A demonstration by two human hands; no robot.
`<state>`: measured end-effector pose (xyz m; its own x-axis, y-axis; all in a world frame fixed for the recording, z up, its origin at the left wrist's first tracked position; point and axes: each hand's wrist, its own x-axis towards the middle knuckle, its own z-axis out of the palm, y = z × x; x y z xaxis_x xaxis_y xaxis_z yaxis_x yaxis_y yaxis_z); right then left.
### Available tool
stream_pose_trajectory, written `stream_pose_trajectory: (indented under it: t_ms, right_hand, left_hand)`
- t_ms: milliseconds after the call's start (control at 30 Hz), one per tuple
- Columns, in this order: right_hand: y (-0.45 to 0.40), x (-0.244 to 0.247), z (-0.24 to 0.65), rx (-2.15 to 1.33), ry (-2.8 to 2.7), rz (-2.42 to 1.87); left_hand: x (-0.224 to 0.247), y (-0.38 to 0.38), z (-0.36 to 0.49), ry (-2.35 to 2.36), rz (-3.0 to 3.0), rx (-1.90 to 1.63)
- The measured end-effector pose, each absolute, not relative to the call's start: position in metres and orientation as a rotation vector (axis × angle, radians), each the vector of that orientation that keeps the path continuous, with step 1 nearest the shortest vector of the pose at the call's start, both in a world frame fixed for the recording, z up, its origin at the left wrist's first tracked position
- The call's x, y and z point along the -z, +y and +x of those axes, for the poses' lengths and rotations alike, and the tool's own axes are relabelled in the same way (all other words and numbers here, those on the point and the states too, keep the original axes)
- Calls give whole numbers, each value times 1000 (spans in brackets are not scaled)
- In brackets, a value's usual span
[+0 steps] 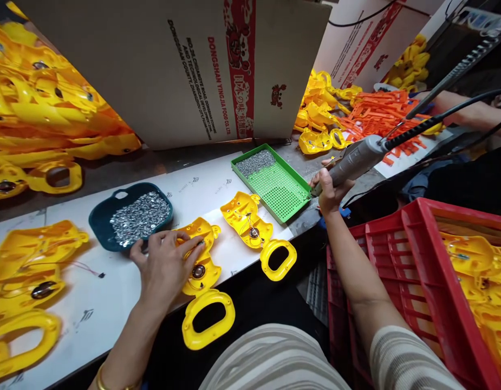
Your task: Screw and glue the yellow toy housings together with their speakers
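My left hand (167, 265) is over a yellow plastic shell (209, 271) with a round speaker and an oval handle. Its thumb and forefinger come close together inside the shell; whatever sits between them is too small to make out. Wrapped in my right hand (331, 189) is a grey electric screwdriver (356, 160), its tip low by the corner of a green perforated tray (282, 189) that holds small screws. Between the hands lies a second yellow shell (246, 222) with wires and a speaker. Beside my left hand stands a dark green bin (99, 216) of shiny small metal parts.
More yellow shells (34, 271) lie at the left, with a large heap (43, 108) behind. A cardboard box (185, 70) stands at the back. Orange parts (376, 116) are piled far right, near another person's arm (461, 108). A red crate (429, 260) flanks my right arm.
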<state>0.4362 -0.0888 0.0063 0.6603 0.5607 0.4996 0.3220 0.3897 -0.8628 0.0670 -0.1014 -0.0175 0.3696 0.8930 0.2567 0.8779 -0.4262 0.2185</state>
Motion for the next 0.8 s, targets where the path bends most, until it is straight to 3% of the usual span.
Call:
stream_pose_trajectory:
  t_ms: [800]
  right_hand:
    - [-90, -8, 432, -211, -924, -1141]
  left_hand:
    - [7, -105, 73, 1711, 2602, -348]
